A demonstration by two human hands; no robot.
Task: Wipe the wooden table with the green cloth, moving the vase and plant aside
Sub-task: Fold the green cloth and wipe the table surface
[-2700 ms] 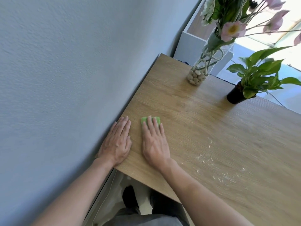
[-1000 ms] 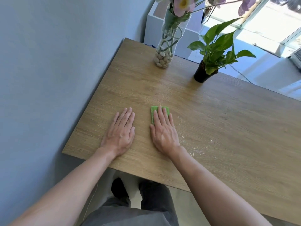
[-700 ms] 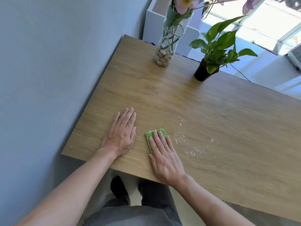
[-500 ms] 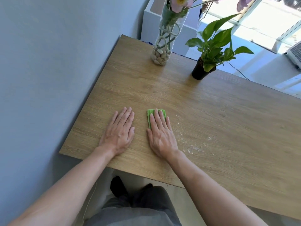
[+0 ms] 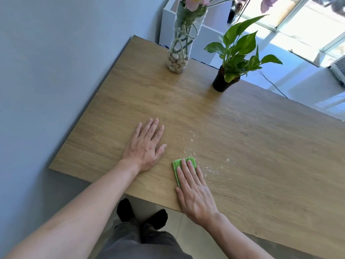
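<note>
Right hand is pressing the green cloth flat-fingered near the wooden table edge. Left hand is lying open, at ten o'clock from it. Vase and plant are standing toward twelve.

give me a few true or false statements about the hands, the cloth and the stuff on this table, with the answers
1. The right hand presses flat on the green cloth. True.
2. The left hand grips the vase. False: it rests flat on the bare wooden table, well apart from the vase.
3. The potted plant stands to the right of the vase, near the far edge. True.
4. The white crumbs lie to the left of the left hand. False: they lie to its right, next to the cloth.
5. The vase lies tipped over. False: it stands upright, with pebbles in its base.
</note>
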